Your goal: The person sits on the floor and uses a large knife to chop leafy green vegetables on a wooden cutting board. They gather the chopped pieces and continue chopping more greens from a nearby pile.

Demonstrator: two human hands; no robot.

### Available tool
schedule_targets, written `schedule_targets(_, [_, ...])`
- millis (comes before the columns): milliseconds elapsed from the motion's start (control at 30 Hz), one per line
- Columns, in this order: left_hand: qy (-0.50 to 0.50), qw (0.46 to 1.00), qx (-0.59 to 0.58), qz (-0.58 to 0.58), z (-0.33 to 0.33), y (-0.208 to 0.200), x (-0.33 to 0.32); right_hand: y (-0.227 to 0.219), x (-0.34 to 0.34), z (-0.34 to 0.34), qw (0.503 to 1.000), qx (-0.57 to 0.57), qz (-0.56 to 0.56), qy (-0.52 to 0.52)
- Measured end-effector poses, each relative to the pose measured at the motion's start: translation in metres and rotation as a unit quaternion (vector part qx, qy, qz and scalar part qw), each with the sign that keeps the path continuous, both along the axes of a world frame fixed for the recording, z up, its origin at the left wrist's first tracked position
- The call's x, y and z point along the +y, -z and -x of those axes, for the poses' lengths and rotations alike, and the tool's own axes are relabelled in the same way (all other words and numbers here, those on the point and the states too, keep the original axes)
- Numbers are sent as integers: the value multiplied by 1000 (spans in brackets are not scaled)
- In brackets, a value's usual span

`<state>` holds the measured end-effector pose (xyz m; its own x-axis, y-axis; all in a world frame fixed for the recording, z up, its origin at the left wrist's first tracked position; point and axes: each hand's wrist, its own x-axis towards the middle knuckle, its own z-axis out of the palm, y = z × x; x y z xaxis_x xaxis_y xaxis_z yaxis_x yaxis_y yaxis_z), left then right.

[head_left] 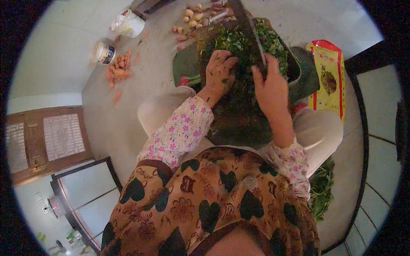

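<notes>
My right hand (273,91) is closed round the handle of a long, broad-bladed knife (255,34), its blade pointing away from me over chopped leafy greens (232,40). Just left of it, my left hand (220,74) has its fingers curled down on the greens, and green bits stick to its back. Under the hands the surface is dark, and I cannot make out its edges well. More greens lie right of the blade, beside the curved rim of a dark container (294,70).
Potatoes (194,17) lie on the floor at the far side. Carrots (118,70) are piled at left near two white buckets (128,23). A yellow and red bag (329,81) lies at right. Leafy greens (322,187) rest beside my right leg.
</notes>
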<state>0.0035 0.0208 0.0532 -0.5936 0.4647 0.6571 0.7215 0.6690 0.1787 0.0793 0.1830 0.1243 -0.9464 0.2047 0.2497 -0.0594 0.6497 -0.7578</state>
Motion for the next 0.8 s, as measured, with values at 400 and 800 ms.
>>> schedule_targets(400, [-31,998,-52,-25,-16,-3,-1,-2,-6,-9,998,-39,-26,-37])
schedule_targets(800, [-256,926,225,161,76,67,-19,-7,2,-11,999,14,-28,-14])
